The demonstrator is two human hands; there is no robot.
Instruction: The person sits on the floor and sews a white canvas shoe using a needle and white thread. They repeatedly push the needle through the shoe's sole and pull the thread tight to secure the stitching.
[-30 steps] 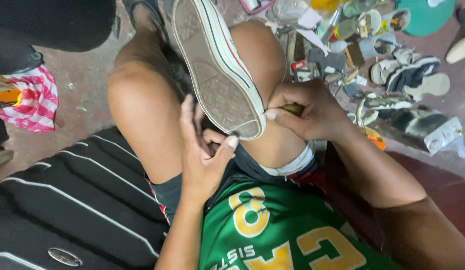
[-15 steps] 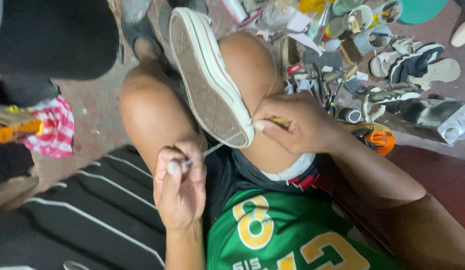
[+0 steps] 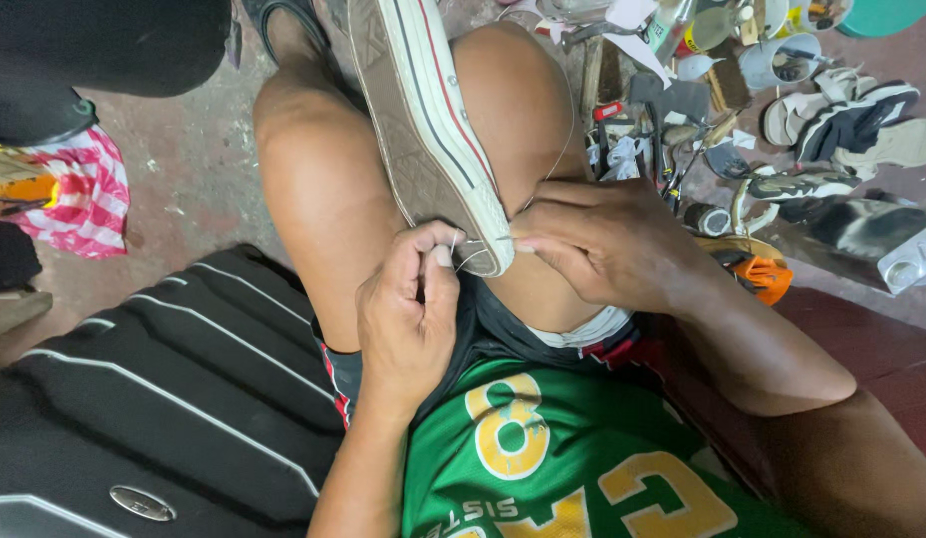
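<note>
A white canvas sneaker with a worn grey sole and a red stripe lies sole-up between my bare knees. My left hand is closed just below the shoe's heel end and pinches a thin pale thread that runs to the sole's edge. My right hand rests against my right thigh and pinches a thin needle-like tool, its tip at the heel edge of the sole. A loop of thread curves up over my right knee.
Tools, tins, a cup and several sandals and shoe parts litter the floor at the upper right, with an orange tool near my right wrist. A black striped case lies at lower left. A red-and-white cloth lies at left.
My left hand, which had drawn down and away from the shoe with the thread, has come back up to the heel edge. My right hand stays at the sole's edge.
</note>
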